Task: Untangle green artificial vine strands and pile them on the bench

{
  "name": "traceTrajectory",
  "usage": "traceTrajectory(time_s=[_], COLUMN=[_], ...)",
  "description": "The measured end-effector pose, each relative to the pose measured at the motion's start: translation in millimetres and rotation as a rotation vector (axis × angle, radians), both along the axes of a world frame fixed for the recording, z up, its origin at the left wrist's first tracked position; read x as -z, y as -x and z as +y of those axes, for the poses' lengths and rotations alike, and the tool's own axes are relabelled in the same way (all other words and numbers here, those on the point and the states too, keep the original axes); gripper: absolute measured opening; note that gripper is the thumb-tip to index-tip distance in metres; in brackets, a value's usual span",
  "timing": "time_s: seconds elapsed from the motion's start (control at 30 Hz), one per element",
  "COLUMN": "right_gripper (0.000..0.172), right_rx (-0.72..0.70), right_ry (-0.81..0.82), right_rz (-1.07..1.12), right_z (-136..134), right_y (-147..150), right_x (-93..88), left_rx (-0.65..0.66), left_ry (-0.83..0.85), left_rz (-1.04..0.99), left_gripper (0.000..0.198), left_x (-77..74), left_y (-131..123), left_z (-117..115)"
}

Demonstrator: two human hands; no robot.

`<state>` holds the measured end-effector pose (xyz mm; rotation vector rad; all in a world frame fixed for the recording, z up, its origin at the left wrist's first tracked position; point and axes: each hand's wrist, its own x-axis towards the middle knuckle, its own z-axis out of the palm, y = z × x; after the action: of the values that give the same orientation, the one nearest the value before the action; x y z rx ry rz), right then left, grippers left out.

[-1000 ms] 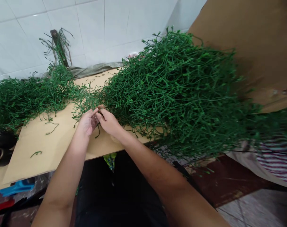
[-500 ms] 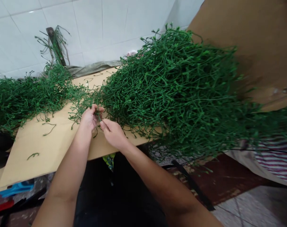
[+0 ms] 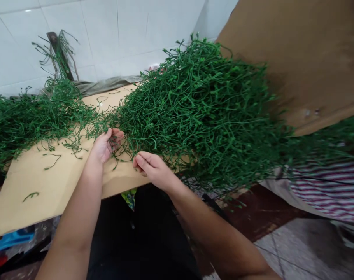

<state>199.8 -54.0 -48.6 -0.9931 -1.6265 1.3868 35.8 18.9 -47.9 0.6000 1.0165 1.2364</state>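
Note:
A large heap of thin green plastic-looking stems [image 3: 194, 105] with small budded tips lies in front of me and to the right. My left hand [image 3: 107, 144] is beside the heap's left edge, palm turned up, fingers apart and slightly curved, holding nothing I can see. Just right of it and nearer to me, my right hand [image 3: 153, 167] has its thumb and fingers pressed together at the heap's lower edge. Whatever may be between those fingertips is hidden. A few loose stems [image 3: 115, 161] lie on the board between the two hands.
A tan board [image 3: 60, 182] bears the stems and two loose pieces at left. Another stem pile [image 3: 34, 120] spreads far left. A dark upright post [image 3: 60, 56] stands by the tiled wall. A brown sheet [image 3: 296, 58] rises at right, above striped cloth [image 3: 325, 194].
My hands have moved apart: the left has let go of the green stem and opened, while the right has drawn back rightward, still closed. The whole view has shifted slightly.

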Motion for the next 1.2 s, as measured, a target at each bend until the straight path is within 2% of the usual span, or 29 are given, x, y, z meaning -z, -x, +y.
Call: traceTrajectory(time_s=[0.2, 0.4, 0.47, 0.53, 0.6, 0.63, 0.73, 0.8, 0.83, 0.9, 1.0, 1.1, 1.2], right_gripper=[0.027, 0.023, 0.023, 0.027, 0.034, 0.032, 0.033, 0.031, 0.030, 0.028, 0.034, 0.035, 0.030], right_rx=[0.057, 0.144, 0.195, 0.224, 0.181, 0.219, 0.516, 0.635, 0.636, 0.509, 0.274, 0.228, 0.245], right_ry=[-0.155, -0.258, -0.301, -0.335, -0.301, -0.286, -0.361, -0.447, -0.471, -0.480, -0.454, -0.348, -0.303], right_rz=[-0.281, -0.575, -0.679, -0.766, -0.840, -0.878, -0.908, -0.823, -0.752, -0.673, -0.702, -0.714, -0.651], right_z=[8.5, 21.7, 16.8, 4.9, -11.0, -18.6, -29.1, -21.1, -12.7, 9.0, 38.4, 49.0, 48.2], right_y=[12.3, 19.6, 7.0, -18.3, -51.0, -66.7, -91.7, -80.7, -67.4, -31.7, 20.9, 48.6, 52.5], right_x=[4.5, -9.8, -17.7, -26.7, -37.5, -43.5, -60.5, -64.7, -63.3, -54.0, -34.6, -22.2, -17.1], left_rx=[0.111, 0.172, 0.148, 0.125, 0.139, 0.161, 0.223, 0.246, 0.256, 0.259, 0.181, 0.092, 0.095], left_ry=[-0.029, -0.112, -0.086, -0.048, -0.021, -0.015, -0.033, -0.055, -0.062, -0.064, -0.043, -0.014, 0.014], left_rz=[0.041, -0.001, 0.013, 0.024, 0.027, 0.026, 0.020, 0.014, 0.010, -0.002, -0.034, -0.066, -0.105], left_gripper=[0.020, 0.018, 0.021, 0.027, 0.031, 0.033, 0.032, 0.031, 0.030, 0.029, 0.027, 0.025, 0.029], left_x=[-2.4, 0.6, -1.0, -3.3, -5.3, -6.0, -6.7, -6.1, -5.7, -4.5, -3.1, -3.0, -5.2], left_y=[-0.9, -2.1, -2.5, -3.1, -4.4, -5.3, -9.1, -11.5, -12.4, -13.1, -11.5, -9.1, -9.9], left_z=[-8.5, -9.4, -9.4, -9.7, -10.1, -10.2, -10.2, -10.6, -11.1, -12.5, -14.2, -14.5, -14.5])
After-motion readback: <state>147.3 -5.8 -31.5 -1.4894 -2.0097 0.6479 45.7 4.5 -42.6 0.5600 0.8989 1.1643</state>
